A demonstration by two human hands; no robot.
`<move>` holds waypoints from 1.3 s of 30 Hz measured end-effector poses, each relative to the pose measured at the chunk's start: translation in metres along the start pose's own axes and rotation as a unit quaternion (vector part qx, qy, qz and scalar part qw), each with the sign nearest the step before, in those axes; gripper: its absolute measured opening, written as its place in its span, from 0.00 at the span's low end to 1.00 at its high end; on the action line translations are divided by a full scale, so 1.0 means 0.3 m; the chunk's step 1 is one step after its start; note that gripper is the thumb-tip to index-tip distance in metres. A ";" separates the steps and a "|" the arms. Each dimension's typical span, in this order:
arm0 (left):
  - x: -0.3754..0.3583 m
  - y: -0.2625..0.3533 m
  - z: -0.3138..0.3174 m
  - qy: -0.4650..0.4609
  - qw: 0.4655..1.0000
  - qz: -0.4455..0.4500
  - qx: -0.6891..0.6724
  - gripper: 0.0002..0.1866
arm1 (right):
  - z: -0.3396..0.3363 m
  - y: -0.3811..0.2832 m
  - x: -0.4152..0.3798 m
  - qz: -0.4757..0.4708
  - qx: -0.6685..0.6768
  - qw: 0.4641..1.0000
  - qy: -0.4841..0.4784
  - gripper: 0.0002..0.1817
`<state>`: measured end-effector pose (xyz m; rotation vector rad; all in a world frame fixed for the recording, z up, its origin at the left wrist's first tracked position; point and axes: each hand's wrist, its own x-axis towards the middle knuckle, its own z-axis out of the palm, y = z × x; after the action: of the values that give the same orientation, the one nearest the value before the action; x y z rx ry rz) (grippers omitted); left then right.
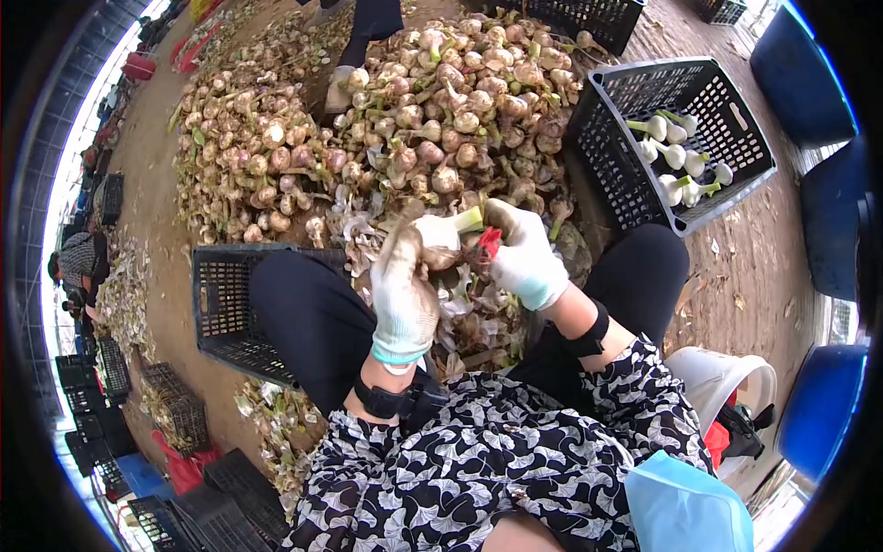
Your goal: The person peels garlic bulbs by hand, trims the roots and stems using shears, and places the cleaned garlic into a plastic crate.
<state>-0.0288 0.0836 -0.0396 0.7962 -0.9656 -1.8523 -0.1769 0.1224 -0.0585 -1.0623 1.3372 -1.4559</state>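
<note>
In front of my knees, my left hand [405, 281], in a soiled white glove, is closed around a garlic bulb [438, 232]. The bulb is pale on top, and its cut green stem points right. My right hand [529, 258], also gloved, is close beside the stem, its fingers closed on a small red-handled tool [489, 242]; the working end is hidden. Just beyond both hands rises a large heap of unpeeled garlic [441, 120]. Loose garlic skins [363, 230] lie below and around the hands.
A black crate [625, 152] at the right holds several clean white garlic bulbs [674, 156]. Another black crate [241, 313] stands by my left knee. A white bucket [704, 377] and blue barrels [832, 230] are on the right. Another person [83, 262] sits far left.
</note>
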 end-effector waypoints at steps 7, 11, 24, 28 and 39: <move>-0.002 -0.044 0.010 -0.009 0.984 0.054 0.167 0.26 | -0.025 0.008 0.009 0.066 0.104 0.992 -0.028 0.09; -0.011 0.002 -0.002 -0.034 0.981 0.008 0.193 0.26 | -0.032 0.005 -0.002 -0.154 -0.092 0.984 -0.011 0.05; -0.027 0.022 -0.052 -0.093 0.978 -0.117 -0.142 0.34 | -0.138 0.056 0.070 0.013 -0.149 0.987 0.064 0.11; -0.013 0.031 -0.094 -0.127 0.987 -0.095 -0.022 0.33 | -0.095 0.195 0.006 -0.050 -0.400 0.901 -0.159 0.08; -0.032 0.032 -0.074 -0.127 0.983 -0.096 0.097 0.31 | -0.064 -0.003 0.035 0.130 -0.091 0.973 -0.168 0.16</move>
<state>-0.0030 0.0827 -0.0410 0.8035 -1.2841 -2.0852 -0.1982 0.1172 -0.0584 -1.1434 1.3204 -0.9284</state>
